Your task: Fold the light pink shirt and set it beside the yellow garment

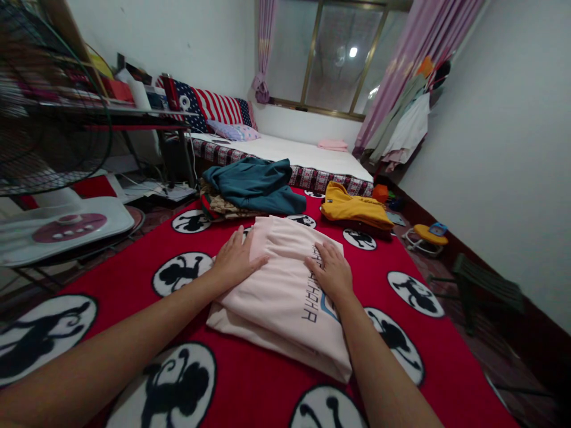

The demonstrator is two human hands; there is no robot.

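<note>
Resting flat and released, the left hand [235, 260] and right hand [331, 272] press on a folded pink garment [285, 291] lying on the red blanket [250, 380]. Judged light, soft and limp; support both side edges when lifting, or the folds will likely slump.

The folded garment [285, 291] lies on the blanket [250, 380]. The left hand [236, 258] rests on its left edge, the right hand [332, 273] on its right side. Behind it lie a heap of clothes [254, 187] at left and a hooded top [354, 209] at right. The bed [312, 157] stands behind both.
</note>
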